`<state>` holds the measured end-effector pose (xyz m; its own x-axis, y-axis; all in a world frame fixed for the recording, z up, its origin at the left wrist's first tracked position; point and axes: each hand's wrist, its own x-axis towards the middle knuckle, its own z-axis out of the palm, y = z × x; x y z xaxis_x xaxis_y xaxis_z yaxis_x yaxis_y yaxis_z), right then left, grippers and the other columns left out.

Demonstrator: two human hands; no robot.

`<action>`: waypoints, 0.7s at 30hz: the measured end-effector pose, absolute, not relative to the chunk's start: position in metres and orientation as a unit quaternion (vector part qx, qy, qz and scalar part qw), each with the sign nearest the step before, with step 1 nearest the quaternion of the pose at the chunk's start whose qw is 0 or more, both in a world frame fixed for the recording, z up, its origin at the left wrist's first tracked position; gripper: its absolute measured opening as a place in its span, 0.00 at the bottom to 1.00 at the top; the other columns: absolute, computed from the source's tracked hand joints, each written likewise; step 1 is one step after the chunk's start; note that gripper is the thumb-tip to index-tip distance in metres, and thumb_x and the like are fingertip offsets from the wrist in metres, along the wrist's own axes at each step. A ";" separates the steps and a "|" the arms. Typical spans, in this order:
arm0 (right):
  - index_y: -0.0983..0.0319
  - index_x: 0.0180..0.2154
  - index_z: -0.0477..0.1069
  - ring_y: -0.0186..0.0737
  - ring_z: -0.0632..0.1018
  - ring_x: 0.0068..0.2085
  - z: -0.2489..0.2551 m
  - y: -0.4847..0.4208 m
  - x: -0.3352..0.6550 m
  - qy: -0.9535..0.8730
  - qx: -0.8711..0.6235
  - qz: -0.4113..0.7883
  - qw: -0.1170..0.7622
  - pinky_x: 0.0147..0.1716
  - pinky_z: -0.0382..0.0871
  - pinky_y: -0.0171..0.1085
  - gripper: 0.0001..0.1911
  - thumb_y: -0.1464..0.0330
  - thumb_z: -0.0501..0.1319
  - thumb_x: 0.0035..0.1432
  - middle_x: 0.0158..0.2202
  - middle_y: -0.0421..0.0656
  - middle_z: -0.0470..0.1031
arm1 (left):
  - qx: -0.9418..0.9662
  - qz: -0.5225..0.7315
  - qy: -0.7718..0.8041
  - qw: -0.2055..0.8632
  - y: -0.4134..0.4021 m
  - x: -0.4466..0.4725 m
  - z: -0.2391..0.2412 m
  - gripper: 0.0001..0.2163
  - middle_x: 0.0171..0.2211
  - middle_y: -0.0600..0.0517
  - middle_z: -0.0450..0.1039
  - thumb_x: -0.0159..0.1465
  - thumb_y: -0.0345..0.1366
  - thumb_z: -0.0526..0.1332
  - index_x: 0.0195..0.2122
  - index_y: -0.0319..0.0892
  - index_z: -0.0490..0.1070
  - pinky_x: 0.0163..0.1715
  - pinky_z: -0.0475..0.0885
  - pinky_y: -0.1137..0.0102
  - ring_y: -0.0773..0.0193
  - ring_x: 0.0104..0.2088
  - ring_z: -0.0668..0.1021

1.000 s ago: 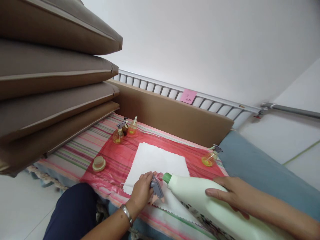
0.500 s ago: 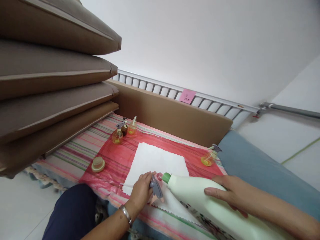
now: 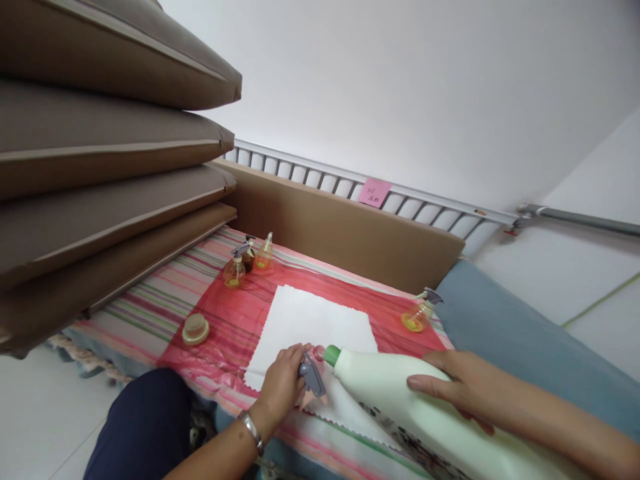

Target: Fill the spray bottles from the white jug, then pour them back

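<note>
The right hand holds a big pale green bottle, thumb on the upper side and fingers wrapped around it. The bottle is tipped toward the left, its green spout right at the neck of a small pink bottle; whether the two touch, I cannot tell. The left hand has its fingers closed around the pink bottle, with a grey sprayer against them; whether that is fixed to the bottle is unclear.

Both bottles are over the near part of a white cloth, which lies on a red sheet spread over a striped cover. A cream lid sits by the sheet's left edge. Three spray bottles stand close together at its far left corner, and a yellow one is at its right edge. A brown board stands along the cover's far edge, and stacked cushions rise at its left.
</note>
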<state>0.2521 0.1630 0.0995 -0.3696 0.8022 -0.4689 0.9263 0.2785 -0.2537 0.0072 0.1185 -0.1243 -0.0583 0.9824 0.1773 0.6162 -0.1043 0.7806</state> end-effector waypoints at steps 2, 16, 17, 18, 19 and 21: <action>0.64 0.31 0.68 0.34 0.68 0.18 0.102 0.161 0.251 0.793 0.544 -0.246 0.126 0.11 0.58 0.29 0.22 0.51 0.52 0.54 0.21 0.41 0.67 | 0.641 0.376 0.623 0.244 0.118 0.007 -0.123 0.29 0.55 0.49 0.65 0.51 0.23 0.52 0.56 0.42 0.61 0.53 0.60 0.68 0.60 0.54 0.65; 0.66 0.32 0.67 0.32 0.67 0.17 0.108 0.157 0.245 0.793 0.544 -0.238 0.135 0.12 0.58 0.29 0.20 0.54 0.51 0.56 0.20 0.40 0.66 | 0.645 0.370 0.620 0.250 0.118 0.008 -0.121 0.29 0.56 0.49 0.64 0.50 0.23 0.52 0.56 0.42 0.61 0.55 0.59 0.68 0.61 0.53 0.65; 0.66 0.32 0.67 0.32 0.67 0.17 0.108 0.157 0.245 0.792 0.545 -0.240 0.135 0.12 0.58 0.29 0.20 0.55 0.51 0.56 0.20 0.40 0.66 | 0.645 0.370 0.620 0.250 0.118 0.008 -0.122 0.29 0.56 0.49 0.64 0.50 0.23 0.52 0.56 0.41 0.61 0.55 0.59 0.68 0.61 0.53 0.65; 0.66 0.32 0.67 0.32 0.67 0.17 0.108 0.157 0.245 0.791 0.546 -0.242 0.134 0.12 0.58 0.29 0.20 0.55 0.51 0.56 0.20 0.40 0.66 | 0.645 0.371 0.620 0.250 0.119 0.008 -0.122 0.29 0.56 0.49 0.64 0.50 0.23 0.52 0.56 0.41 0.61 0.55 0.59 0.68 0.60 0.53 0.65; 0.66 0.32 0.68 0.32 0.67 0.17 0.109 0.157 0.246 0.790 0.547 -0.243 0.133 0.12 0.58 0.29 0.20 0.55 0.51 0.56 0.20 0.40 0.65 | 0.644 0.371 0.621 0.249 0.119 0.008 -0.122 0.29 0.56 0.49 0.64 0.50 0.23 0.52 0.56 0.41 0.61 0.55 0.59 0.68 0.60 0.54 0.65; 0.66 0.32 0.68 0.33 0.67 0.17 0.108 0.158 0.246 0.788 0.549 -0.244 0.134 0.12 0.58 0.29 0.20 0.55 0.51 0.56 0.19 0.39 0.65 | 0.642 0.372 0.622 0.248 0.119 0.008 -0.122 0.29 0.56 0.48 0.64 0.51 0.23 0.52 0.57 0.40 0.60 0.55 0.58 0.68 0.61 0.54 0.65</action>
<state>0.2460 0.1582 0.1078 -0.3601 0.8000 -0.4799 0.9311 0.2766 -0.2377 0.0085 0.1187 -0.1219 -0.0511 0.9843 0.1687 0.6150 -0.1020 0.7819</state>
